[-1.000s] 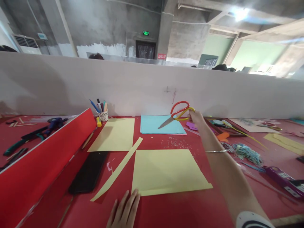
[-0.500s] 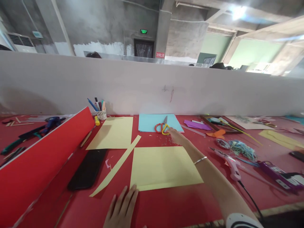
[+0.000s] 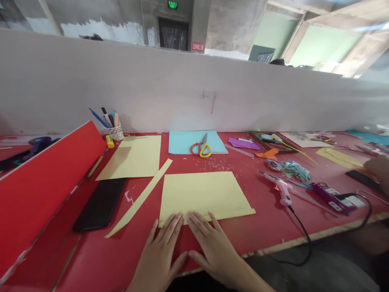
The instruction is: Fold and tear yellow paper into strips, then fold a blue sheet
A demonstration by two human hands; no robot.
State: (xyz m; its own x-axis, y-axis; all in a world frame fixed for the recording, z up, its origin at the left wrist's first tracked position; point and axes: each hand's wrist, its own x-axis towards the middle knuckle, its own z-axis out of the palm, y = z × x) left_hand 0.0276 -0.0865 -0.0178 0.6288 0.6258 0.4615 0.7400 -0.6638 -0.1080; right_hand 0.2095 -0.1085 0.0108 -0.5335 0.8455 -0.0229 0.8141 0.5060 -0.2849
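Note:
A yellow sheet of paper (image 3: 202,192) lies flat before me, with a narrow fold along its near edge. My left hand (image 3: 162,245) rests on that edge near the left corner, fingers stretched out. Beside it, my right hand (image 3: 212,243) lies flat with its fingertips on the same edge, thumb pointing toward the left one. Neither hand grips anything. Beyond the sheet, scissors (image 3: 201,149) with red and yellow handles lie on a stack of light blue paper (image 3: 182,142). A yellow paper strip (image 3: 142,196) slants along the left side.
Left are a black phone (image 3: 100,205), another yellow sheet (image 3: 136,156), a pen cup (image 3: 116,132) and a standing red board (image 3: 51,190). Right are a pink glue gun (image 3: 281,188), yarn (image 3: 294,170), a purple power strip (image 3: 331,196) and another person's hand (image 3: 378,168).
My right hand has left the scissors on the blue paper and come back to the yellow sheet's near edge. My left hand has moved onto that edge. The view has tilted down.

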